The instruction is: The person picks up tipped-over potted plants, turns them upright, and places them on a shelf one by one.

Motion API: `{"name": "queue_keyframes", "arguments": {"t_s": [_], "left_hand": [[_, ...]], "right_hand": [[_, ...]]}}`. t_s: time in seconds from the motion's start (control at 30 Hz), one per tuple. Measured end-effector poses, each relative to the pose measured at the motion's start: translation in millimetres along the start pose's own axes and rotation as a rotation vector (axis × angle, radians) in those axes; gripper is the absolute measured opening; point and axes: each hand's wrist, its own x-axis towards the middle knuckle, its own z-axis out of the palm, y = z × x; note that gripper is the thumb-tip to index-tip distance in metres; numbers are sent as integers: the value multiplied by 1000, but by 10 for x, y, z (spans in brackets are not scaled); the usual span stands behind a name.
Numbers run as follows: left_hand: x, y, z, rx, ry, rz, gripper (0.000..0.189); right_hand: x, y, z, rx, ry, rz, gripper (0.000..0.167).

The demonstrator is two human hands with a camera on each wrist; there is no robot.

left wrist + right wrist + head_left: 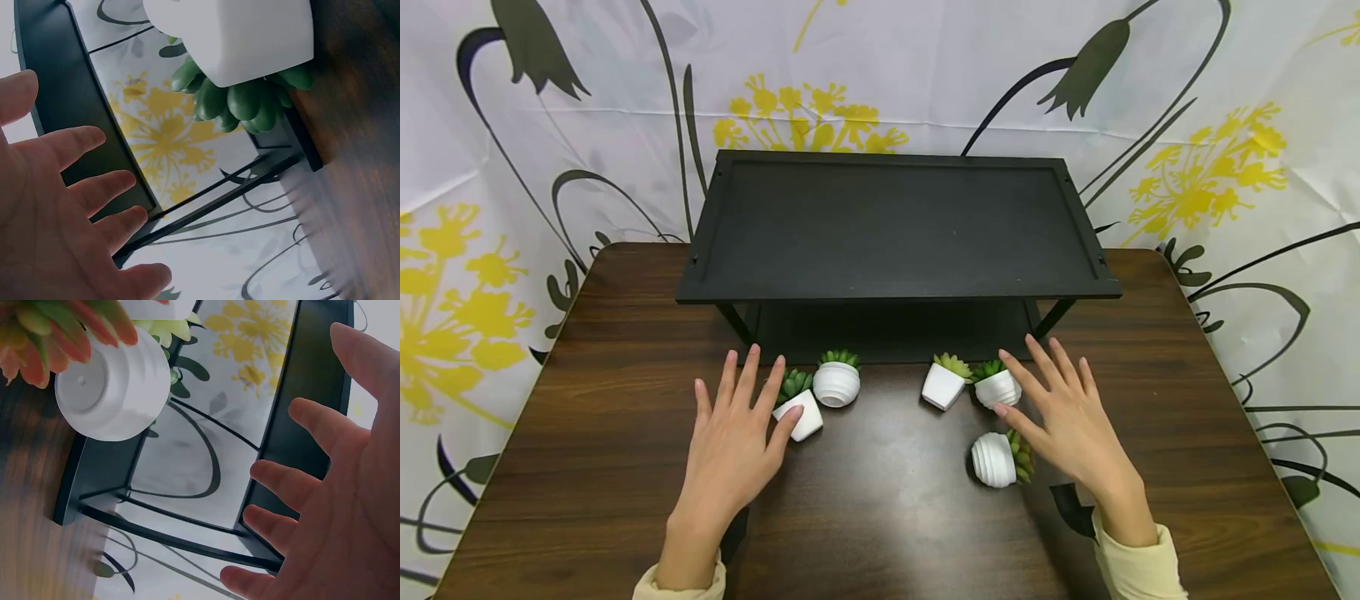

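My left hand (733, 450) is held over the table's left side, fingers straight and spread, holding nothing. Closest to its thumb is a square white pot (805, 417) with a dark green succulent (244, 103), tipped over; the left wrist view shows a gap between them. Beside it sits a round white pot (837, 385). On the other side my right hand (1071, 425) spreads its fingers, also empty. Near it are a tilted square pot (942, 387) with a pale green succulent, a round pot (997, 389), and a ribbed round pot (993, 460) lying sideways with a red-tipped succulent (65, 337).
A black two-tier shelf (895, 229) stands at the back of the brown wooden table (880, 517), its lower board (887, 329) just behind the pots. Behind it hangs a white cloth (917, 75) with printed flowers.
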Motion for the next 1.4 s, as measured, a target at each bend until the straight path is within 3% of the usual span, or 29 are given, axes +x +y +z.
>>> {"name": "queue_keyframes", "arguments": {"t_s": [0.27,0.47,0.67,0.83,0.93,1.0,1.1,1.3,1.4], "left_hand": [[25,-134,-44,-92,12,-12,62],[63,-327,-160,-191,62,-86,58],[118,-573,-284,-369,104,-160,47],[201,-893,-252,-483,185,-222,38],[263,-969,-344,-504,187,-260,36],[316,-914,-494,-544,158,-276,36],[400,-928,-611,-690,158,-300,37],[561,-966,-781,-1168,186,-301,22],[623,-958,-855,-1347,174,-319,14]], "right_hand": [[0,46,-30,55,-23,2,59],[-18,157,-65,117,-31,26,56],[-64,318,-59,198,-29,49,54],[-111,430,-31,256,-78,108,55],[-135,486,-2,269,-109,147,55],[-153,520,20,273,-119,169,56],[-181,561,50,272,-123,188,55],[-209,602,67,272,-139,214,54],[-210,625,83,277,-138,212,53]]}}
